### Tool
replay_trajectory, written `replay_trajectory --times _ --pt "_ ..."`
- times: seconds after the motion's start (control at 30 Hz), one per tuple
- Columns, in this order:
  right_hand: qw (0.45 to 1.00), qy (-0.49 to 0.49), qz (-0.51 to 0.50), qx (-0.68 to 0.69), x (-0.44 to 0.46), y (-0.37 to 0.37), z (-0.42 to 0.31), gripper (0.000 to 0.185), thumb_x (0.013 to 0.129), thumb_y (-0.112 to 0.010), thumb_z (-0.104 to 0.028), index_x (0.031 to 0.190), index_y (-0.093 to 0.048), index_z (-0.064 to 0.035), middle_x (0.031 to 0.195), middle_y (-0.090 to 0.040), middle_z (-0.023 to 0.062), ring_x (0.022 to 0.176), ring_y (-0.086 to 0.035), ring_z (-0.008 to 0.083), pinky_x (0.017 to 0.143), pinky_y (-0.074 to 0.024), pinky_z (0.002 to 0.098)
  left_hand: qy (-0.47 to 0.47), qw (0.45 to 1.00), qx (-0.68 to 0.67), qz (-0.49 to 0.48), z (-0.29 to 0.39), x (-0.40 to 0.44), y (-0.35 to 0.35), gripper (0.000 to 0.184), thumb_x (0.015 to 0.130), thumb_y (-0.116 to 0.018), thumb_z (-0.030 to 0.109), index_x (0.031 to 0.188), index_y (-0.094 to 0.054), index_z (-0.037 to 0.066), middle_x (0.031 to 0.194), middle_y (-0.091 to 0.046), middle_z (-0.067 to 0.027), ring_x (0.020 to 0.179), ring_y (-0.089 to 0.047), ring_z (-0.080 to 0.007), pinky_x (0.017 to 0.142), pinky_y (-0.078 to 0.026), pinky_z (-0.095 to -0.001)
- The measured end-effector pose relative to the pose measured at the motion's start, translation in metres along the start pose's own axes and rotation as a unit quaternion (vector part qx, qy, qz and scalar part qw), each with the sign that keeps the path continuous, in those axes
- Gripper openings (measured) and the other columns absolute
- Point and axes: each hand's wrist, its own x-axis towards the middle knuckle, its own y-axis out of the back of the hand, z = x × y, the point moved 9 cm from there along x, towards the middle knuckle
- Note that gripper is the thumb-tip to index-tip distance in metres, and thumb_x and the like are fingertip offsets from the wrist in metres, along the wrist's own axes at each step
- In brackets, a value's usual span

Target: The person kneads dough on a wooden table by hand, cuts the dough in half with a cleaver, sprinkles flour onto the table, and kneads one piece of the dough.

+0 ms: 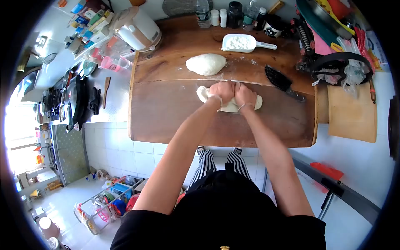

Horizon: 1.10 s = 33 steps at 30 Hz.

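Observation:
A piece of pale dough (228,108) lies on the wooden board (166,112), flattened and spread out to both sides under my hands. My left hand (223,91) presses on it from above with the fingers curled in. Right beside it, my right hand (245,95) bears down on the same dough, its fingers also curled and partly hidden. Behind them rests a second, rounded lump of dough (206,64). Farther back is a white scoop (239,43) holding white flour. To the right of my hands lies a cleaver (280,79) with a dark blade.
Bottles and jars (235,16) line the board's back edge. A white kettle (137,29) stands at the back left. On the right are a dark basket-like rim (339,57) and a tan board (352,112). A wire rack (106,204) sits on the floor at left.

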Motion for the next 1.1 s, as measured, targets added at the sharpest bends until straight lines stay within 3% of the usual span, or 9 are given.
replay_trajectory --times 0.1,0.17,0.23,0.33,0.63,0.77,0.9,0.97,1.1 --pt "0.994 0.005 0.031 0.108 0.004 0.017 -0.042 0.037 0.097 -0.040 -0.036 0.095 -0.066 -0.0099 0.084 -0.070 0.0198 0.082 -0.068 0.0376 0.076 -0.0467 0.0503 0.014 1.000 0.008 0.001 -0.014 0.002 0.049 0.037 0.095 -0.041 0.036 0.102 -0.062 0.006 0.088 -0.069 -0.0216 0.090 -0.067 -0.0394 0.081 -0.051 -0.0523" --pt "0.961 0.118 0.192 0.161 -0.016 0.022 -0.092 0.022 0.094 -0.052 -0.029 0.098 -0.064 -0.0105 0.087 -0.068 0.0135 0.088 -0.064 0.0313 0.085 -0.0423 0.0474 0.030 0.999 0.041 0.005 -0.038 -0.020 0.087 0.034 0.094 -0.043 0.034 0.105 -0.062 0.008 0.095 -0.069 -0.0191 0.094 -0.065 -0.0380 0.082 -0.048 -0.0514" --pt "0.943 0.218 0.220 0.120 -0.039 -0.003 -0.132 0.017 0.091 -0.058 -0.028 0.096 -0.062 -0.0129 0.089 -0.064 0.0060 0.091 -0.059 0.0252 0.088 -0.0391 0.0428 -0.090 0.966 0.048 0.238 -0.094 -0.038 0.081 0.026 0.091 -0.049 0.031 0.096 -0.063 0.009 0.097 -0.068 -0.0138 0.099 -0.062 -0.0334 0.088 -0.045 -0.0483" --pt "0.917 0.244 0.297 0.106 -0.025 -0.007 -0.147 0.016 0.091 -0.058 -0.031 0.091 -0.060 -0.0147 0.087 -0.062 0.0029 0.088 -0.058 0.0226 0.086 -0.0384 0.0405 -0.094 0.949 0.030 0.300 -0.118 -0.021 0.081 0.019 0.088 -0.053 0.027 0.084 -0.059 0.010 0.087 -0.063 -0.0088 0.089 -0.059 -0.0314 0.081 -0.042 -0.0475" --pt "0.932 0.229 0.272 0.070 0.000 -0.014 -0.153 0.019 0.090 -0.057 -0.030 0.081 -0.057 -0.0129 0.077 -0.061 0.0072 0.076 -0.059 0.0269 0.074 -0.0405 0.0430 -0.044 0.955 -0.012 0.294 -0.126 -0.006 0.087 0.028 0.091 -0.047 0.029 0.081 -0.064 0.009 0.084 -0.067 -0.0114 0.086 -0.063 -0.0327 0.081 -0.044 -0.0468" --pt "0.921 0.338 0.163 0.102 -0.048 -0.020 -0.149 0.021 0.091 -0.057 -0.030 0.080 -0.055 -0.0121 0.075 -0.061 0.0079 0.076 -0.059 0.0275 0.071 -0.0409 0.0446 0.072 0.955 -0.045 0.285 -0.130 -0.079 0.056 0.027 0.091 -0.049 0.029 0.080 -0.063 0.009 0.083 -0.066 -0.0114 0.084 -0.063 -0.0333 0.080 -0.044 -0.0475" --pt "0.892 0.391 0.181 0.132 -0.132 0.011 -0.075 0.013 0.087 -0.062 -0.025 0.086 -0.058 -0.0126 0.075 -0.059 0.0039 0.077 -0.059 0.0255 0.077 -0.0403 0.0420 0.036 0.940 -0.014 0.338 -0.056 -0.159 0.006 0.013 0.087 -0.055 0.021 0.082 -0.061 0.010 0.081 -0.062 -0.0084 0.082 -0.060 -0.0293 0.078 -0.043 -0.0438" --pt "0.928 0.341 0.128 0.074 -0.132 0.018 -0.017 0.010 0.087 -0.062 -0.023 0.088 -0.060 -0.0131 0.079 -0.061 0.0034 0.079 -0.059 0.0249 0.081 -0.0401 0.0413 -0.042 0.946 -0.052 0.317 -0.001 -0.144 -0.010 0.012 0.086 -0.056 0.021 0.082 -0.061 0.012 0.082 -0.062 -0.0070 0.085 -0.060 -0.0272 0.078 -0.042 -0.0414" --pt "0.935 0.246 0.247 0.070 -0.114 0.058 0.052 0.012 0.088 -0.061 -0.023 0.091 -0.063 -0.0120 0.088 -0.064 0.0039 0.086 -0.059 0.0231 0.083 -0.0404 0.0404 -0.101 0.969 -0.017 0.225 0.078 -0.092 -0.033 0.017 0.090 -0.055 0.024 0.081 -0.061 0.011 0.083 -0.063 -0.0075 0.086 -0.060 -0.0270 0.076 -0.043 -0.0434"
